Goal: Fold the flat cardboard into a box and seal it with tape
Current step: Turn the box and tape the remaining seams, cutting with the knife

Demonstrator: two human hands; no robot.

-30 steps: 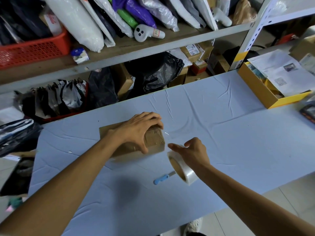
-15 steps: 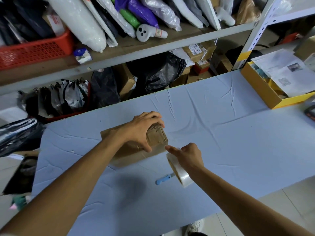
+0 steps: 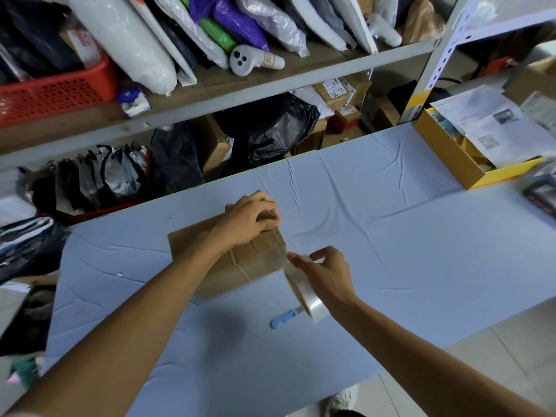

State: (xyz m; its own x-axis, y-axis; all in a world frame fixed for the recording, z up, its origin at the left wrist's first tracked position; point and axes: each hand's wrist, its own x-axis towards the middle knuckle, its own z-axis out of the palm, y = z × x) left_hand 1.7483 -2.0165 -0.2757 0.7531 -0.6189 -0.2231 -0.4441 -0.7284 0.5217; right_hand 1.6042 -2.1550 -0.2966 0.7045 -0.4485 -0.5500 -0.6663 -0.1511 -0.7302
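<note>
blue-handled cutter [image 3: 282, 319] lies nearest on the table [image 3: 421, 266], its blade end hidden under the tape roll [image 3: 305, 293]. right hand [image 3: 328, 273] grips the roll, fingers curled round it, roll on edge, thumb tip at the near right corner of the cardboard box [image 3: 240, 267]. box sits mid-table, folded up. left hand [image 3: 249, 218] rests on its far right top, fingers curled over the edge. far right: yellow box [image 3: 451, 159] with papers. beyond: shelf, red basket [image 3: 54, 91].
</note>
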